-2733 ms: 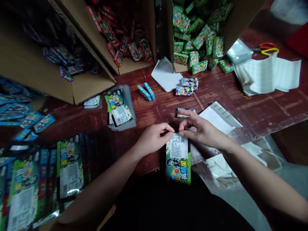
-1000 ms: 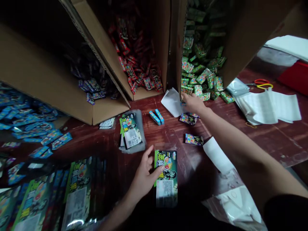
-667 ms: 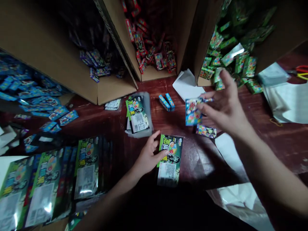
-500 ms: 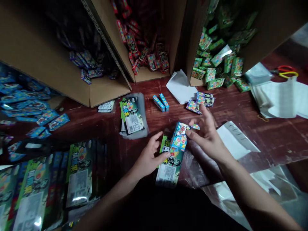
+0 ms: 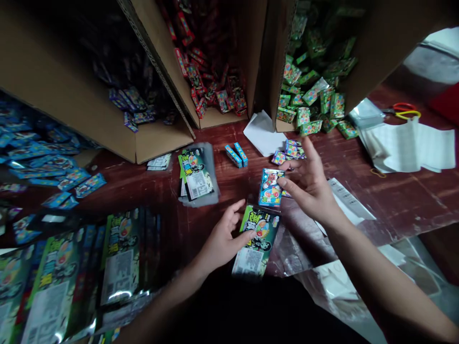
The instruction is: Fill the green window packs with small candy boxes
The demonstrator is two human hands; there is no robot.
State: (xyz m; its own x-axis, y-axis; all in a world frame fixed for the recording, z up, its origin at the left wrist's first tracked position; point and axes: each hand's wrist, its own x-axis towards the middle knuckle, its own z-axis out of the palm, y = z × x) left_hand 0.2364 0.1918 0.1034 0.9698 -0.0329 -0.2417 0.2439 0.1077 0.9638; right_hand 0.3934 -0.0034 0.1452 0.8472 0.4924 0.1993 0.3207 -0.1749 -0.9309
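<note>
My left hand [image 5: 225,234] grips a clear bag with a green and black printed card [image 5: 264,241], thumb across its front and fingers along its left edge. The bag lies tilted close to my body. Just beyond its top edge, my right hand [image 5: 311,191] holds a small blue candy box [image 5: 271,186] by its right side. The right forefinger is raised away from the box. Behind that hand sit several purple candy boxes [image 5: 294,149], partly covered. Two narrow blue boxes [image 5: 235,155] stand on edge to the left.
Cartons of purple [image 5: 131,98], red [image 5: 224,100] and green [image 5: 310,126] boxes line the back. A stack of printed bags [image 5: 197,174] lies mid-table, filled bags [image 5: 53,286] at lower left, blue boxes [image 5: 46,162] farther left. Scissors [image 5: 403,110] and papers [image 5: 405,145] are right.
The bag has been turned around. My right hand left it, reached toward the green carton, and came back with the blue box. The box overlapped the bag's top, then moved slightly away.
</note>
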